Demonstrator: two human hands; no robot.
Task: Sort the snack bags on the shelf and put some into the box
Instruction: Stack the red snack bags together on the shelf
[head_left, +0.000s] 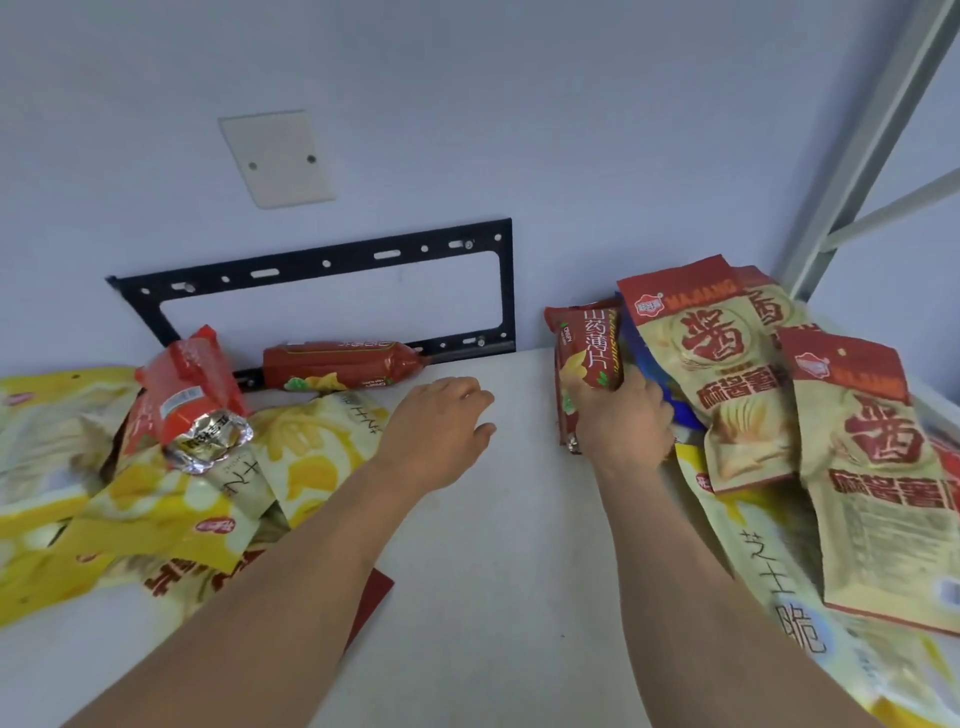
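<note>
While yellow bags (156, 493) crowd left, red packets (332, 366) line the wall bracket (322, 270).

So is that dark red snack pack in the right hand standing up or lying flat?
Standing up. The right hand grips the dark red snack pack upright on the shelf, its printed characters running top to bottom.

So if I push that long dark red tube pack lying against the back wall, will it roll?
The long dark red tube pack looks rounded, so a sideways push probably rolls it. It lies against the black metal bracket, which should block rolling backward. Its glossy wrap likely feels slippery.
</note>
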